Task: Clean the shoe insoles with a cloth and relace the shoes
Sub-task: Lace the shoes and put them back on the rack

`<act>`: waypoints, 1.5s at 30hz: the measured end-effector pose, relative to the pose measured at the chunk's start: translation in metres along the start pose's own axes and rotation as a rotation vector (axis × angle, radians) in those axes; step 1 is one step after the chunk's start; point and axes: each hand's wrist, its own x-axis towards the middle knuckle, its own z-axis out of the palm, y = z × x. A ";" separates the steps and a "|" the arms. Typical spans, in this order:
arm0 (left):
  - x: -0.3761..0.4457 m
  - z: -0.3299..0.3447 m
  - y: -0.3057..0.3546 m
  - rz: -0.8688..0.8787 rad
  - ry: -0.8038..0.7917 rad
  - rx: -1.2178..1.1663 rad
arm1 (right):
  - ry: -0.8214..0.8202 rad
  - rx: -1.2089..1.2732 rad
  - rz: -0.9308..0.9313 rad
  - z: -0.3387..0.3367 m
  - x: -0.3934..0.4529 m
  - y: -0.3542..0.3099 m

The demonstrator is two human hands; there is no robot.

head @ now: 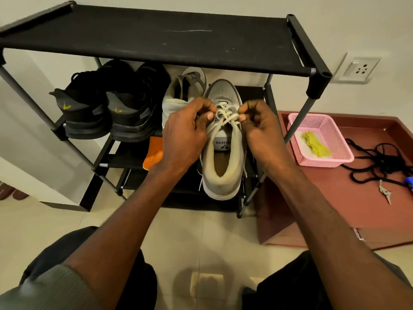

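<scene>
Black shoe rack [156, 39] fills the upper frame; at centre a grey shoe [223, 153] sits on its shelf, heel toward the camera. Both arms reach forward, left hand [185, 135] and right hand [261, 133] each pinching the cream lace [225, 115] above the tongue. At right, a pink basket [335, 139] holds a yellow cloth [315, 145].

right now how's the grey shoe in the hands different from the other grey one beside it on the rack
The grey shoe being laced sits nearer the camera, in full view, its heel overhanging the shelf edge; the second grey shoe sits further back, partly hidden by the left hand.

The near shoe has cream laces pinched by the left hand and the right hand; the far shoe is untouched, its laces unclear.

Both point toe-first toward the wall on the black rack.
</scene>
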 end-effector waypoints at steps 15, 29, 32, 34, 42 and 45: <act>-0.005 0.001 -0.005 0.058 -0.050 -0.028 | -0.094 -0.093 -0.145 -0.004 -0.005 0.003; -0.007 -0.001 -0.001 0.022 -0.080 -0.020 | -0.072 -0.029 -0.068 -0.003 -0.008 0.002; -0.007 -0.005 -0.001 0.046 -0.115 -0.051 | -0.097 -0.030 -0.060 -0.005 -0.007 0.003; -0.008 -0.007 0.001 0.052 -0.136 -0.077 | -0.088 -0.028 -0.049 -0.007 -0.007 0.002; -0.007 -0.001 0.003 0.066 -0.068 -0.021 | -0.005 -0.111 -0.060 0.001 -0.006 0.008; -0.006 -0.001 0.001 0.021 -0.047 0.024 | 0.042 -0.063 0.009 0.003 -0.006 0.010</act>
